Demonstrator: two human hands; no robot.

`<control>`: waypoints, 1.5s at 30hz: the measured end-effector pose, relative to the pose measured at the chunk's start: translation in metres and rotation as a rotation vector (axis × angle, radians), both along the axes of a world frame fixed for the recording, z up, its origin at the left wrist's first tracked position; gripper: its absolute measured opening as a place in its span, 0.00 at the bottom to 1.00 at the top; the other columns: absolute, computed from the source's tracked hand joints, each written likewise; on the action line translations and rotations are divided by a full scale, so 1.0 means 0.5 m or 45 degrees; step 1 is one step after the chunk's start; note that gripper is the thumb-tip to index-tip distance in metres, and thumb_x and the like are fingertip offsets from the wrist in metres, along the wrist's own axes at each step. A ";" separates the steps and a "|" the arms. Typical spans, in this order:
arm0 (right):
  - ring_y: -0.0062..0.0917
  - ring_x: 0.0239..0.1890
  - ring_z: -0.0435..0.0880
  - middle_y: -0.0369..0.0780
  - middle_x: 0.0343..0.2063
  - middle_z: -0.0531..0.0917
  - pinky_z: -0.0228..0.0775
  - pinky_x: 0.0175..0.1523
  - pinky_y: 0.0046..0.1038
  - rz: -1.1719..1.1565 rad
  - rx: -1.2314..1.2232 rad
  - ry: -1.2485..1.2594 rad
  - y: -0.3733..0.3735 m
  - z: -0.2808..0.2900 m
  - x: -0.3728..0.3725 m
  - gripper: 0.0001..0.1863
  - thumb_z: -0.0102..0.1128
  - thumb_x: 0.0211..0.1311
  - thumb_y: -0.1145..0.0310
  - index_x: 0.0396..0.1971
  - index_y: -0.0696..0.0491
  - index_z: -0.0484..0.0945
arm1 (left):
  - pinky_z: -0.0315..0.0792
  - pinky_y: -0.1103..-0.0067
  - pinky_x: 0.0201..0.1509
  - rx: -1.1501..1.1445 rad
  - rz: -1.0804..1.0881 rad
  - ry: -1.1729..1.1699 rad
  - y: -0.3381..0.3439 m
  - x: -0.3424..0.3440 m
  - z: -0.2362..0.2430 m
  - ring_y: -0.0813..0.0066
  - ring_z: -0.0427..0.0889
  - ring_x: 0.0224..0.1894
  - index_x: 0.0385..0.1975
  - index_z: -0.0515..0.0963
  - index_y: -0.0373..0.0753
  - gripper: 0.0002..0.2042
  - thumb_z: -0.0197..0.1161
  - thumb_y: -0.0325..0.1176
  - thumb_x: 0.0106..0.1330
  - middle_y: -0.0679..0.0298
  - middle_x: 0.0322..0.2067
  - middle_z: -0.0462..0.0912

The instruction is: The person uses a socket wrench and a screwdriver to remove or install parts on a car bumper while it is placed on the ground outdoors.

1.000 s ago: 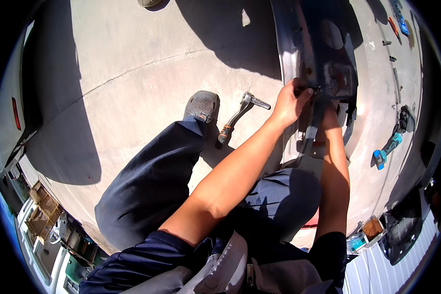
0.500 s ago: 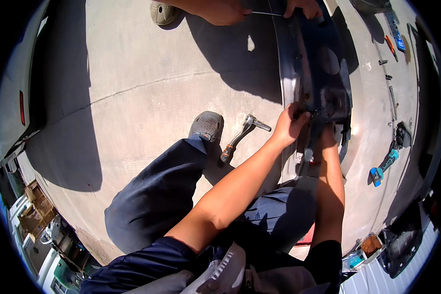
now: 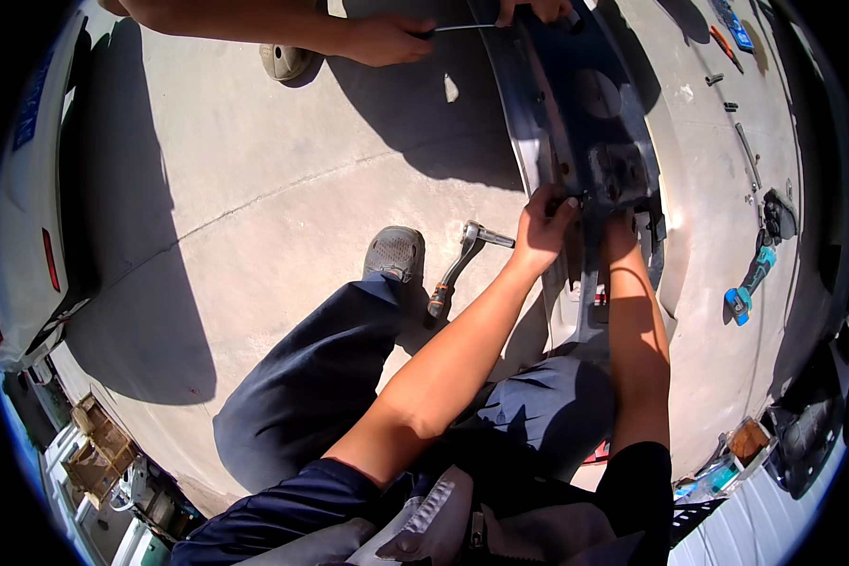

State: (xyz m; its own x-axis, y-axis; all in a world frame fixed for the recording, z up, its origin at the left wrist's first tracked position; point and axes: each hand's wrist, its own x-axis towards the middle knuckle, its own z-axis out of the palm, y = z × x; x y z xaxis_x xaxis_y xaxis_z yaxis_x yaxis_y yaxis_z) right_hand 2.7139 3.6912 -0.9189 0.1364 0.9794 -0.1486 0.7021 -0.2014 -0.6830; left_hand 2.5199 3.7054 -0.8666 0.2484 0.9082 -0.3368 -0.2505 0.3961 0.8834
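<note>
A long dark-painted car body panel (image 3: 590,104) with holes and a pale inner edge lies in front of me, slightly to the right. My left hand (image 3: 545,226) is at its left edge, thumb and fingers curled together; whatever they pinch is too small to make out. Just to the right, my right hand (image 3: 621,238) reaches in against the panel, its fingertips hidden. At the far end, another person's hand (image 3: 391,40) grips a thin metal rod (image 3: 464,27), and that person's other hand (image 3: 535,9) rests on the panel by the rod's tip.
On the concrete left of the panel lies a ratchet wrench (image 3: 455,269) with a socket. To the right are a teal cordless tool (image 3: 751,285), a long extension bar (image 3: 748,156), sockets (image 3: 714,79) and orange-handled pliers (image 3: 726,49). A white car (image 3: 33,217) stands far left.
The whole view has shifted, so the panel and tools appear further left. My right hand has drawn a little closer to the left one. The other person still holds the rod.
</note>
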 end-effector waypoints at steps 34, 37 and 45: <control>0.28 0.47 0.81 0.44 0.45 0.83 0.69 0.53 0.26 -0.331 -0.130 0.483 -0.048 0.116 -0.114 0.14 0.51 0.63 0.75 0.46 0.57 0.81 | 0.66 0.84 0.36 0.002 -0.112 -0.078 0.010 -0.039 -0.036 0.84 0.71 0.36 0.46 0.72 0.41 0.10 0.59 0.37 0.71 0.72 0.36 0.75; 0.33 0.50 0.81 0.46 0.47 0.83 0.69 0.56 0.28 -0.143 -0.014 0.060 -0.062 0.121 -0.102 0.17 0.51 0.62 0.78 0.49 0.55 0.80 | 0.66 0.84 0.36 0.005 -0.117 -0.183 0.007 -0.026 -0.024 0.84 0.72 0.37 0.47 0.71 0.41 0.10 0.60 0.34 0.70 0.71 0.37 0.76; 0.37 0.50 0.81 0.47 0.47 0.82 0.71 0.55 0.31 -0.068 -0.062 0.026 -0.054 0.164 -0.101 0.18 0.52 0.61 0.77 0.51 0.53 0.79 | 0.67 0.84 0.36 0.003 -0.189 -0.213 0.022 -0.048 -0.058 0.84 0.73 0.37 0.47 0.72 0.40 0.10 0.61 0.32 0.69 0.70 0.37 0.77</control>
State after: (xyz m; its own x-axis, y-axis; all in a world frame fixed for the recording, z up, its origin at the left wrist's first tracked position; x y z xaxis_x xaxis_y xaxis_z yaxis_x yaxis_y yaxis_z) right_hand 2.6636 3.6643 -0.8367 0.1846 0.9624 -0.1995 0.6758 -0.2716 -0.6852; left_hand 2.4961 3.7163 -0.8956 0.4319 0.8580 -0.2779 -0.3323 0.4379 0.8354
